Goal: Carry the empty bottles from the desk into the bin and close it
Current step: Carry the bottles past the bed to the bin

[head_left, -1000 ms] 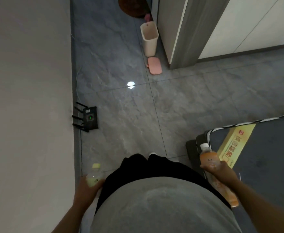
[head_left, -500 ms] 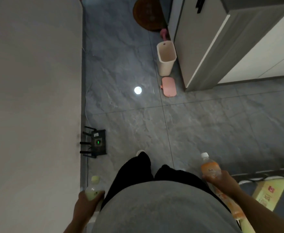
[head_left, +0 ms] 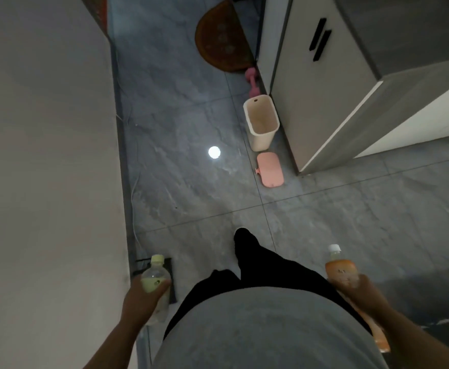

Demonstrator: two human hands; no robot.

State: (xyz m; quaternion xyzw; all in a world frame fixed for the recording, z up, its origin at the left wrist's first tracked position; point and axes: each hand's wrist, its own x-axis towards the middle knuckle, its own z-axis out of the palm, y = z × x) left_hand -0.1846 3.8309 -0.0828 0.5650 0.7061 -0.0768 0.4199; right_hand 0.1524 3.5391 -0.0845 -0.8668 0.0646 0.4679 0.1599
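The bin [head_left: 261, 122] had come closer since the picture before, and it sat higher than the middle of my view. The black box by the wall had slid down behind the left bottle. My left hand [head_left: 141, 302] had its fingers curled round the green bottle [head_left: 155, 282], low beside my left hip. Its pale cap pointed up and away from me. My right hand [head_left: 361, 292] had its fingers wrapped round the orange bottle [head_left: 341, 272] by my right hip, white cap up. Both bottles were far from the bin. The bin stood open on the grey floor [head_left: 191, 187], close beside the cupboard [head_left: 324, 97]. Its pink lid [head_left: 270, 169] lay flat on the floor just in front of it. A pink dumbbell [head_left: 252, 81] lay behind the bin, near a brown mat [head_left: 220, 38].
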